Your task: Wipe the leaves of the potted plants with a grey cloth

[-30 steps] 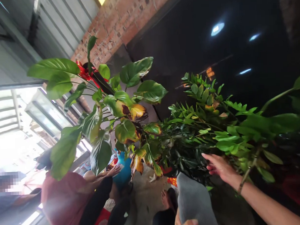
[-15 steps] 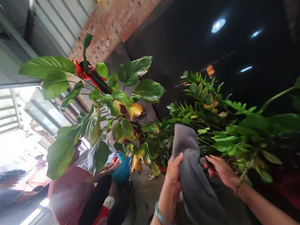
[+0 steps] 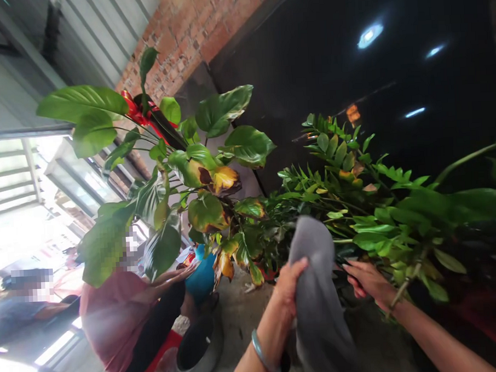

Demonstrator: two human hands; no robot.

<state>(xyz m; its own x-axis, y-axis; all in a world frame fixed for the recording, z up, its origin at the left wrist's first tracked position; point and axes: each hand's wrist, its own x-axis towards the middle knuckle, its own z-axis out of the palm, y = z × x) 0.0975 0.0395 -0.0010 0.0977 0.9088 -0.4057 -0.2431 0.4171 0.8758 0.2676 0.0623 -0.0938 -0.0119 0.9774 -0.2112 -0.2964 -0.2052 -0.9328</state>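
My left hand (image 3: 290,287), with a pale bangle (image 3: 261,352) on the wrist, is closed around a grey cloth (image 3: 318,298). The cloth's rounded top stands above my thumb, and its lower part hangs down between my forearms. To the right of it, my right hand (image 3: 370,284) is closed, with the thumb and index finger together at a small dark thing whose kind does not show. A plant stem (image 3: 406,283) crosses over my right wrist. Just beyond both hands grows a leafy plant with small glossy leaves (image 3: 375,230).
A broad-leaved plant (image 3: 208,209) with some yellowed, browned leaves fills the middle left. Behind stands a dark glossy panel (image 3: 308,62) below a brick wall (image 3: 203,23). A dark bucket (image 3: 197,347) is on the floor beside a seated person in pink (image 3: 109,318); another person (image 3: 31,310) sits farther left.
The cloth's top has dropped slightly and turned more upright and rounded. My left hand has sunk a little, and my right hand has shifted slightly to the right. The view has moved slightly.
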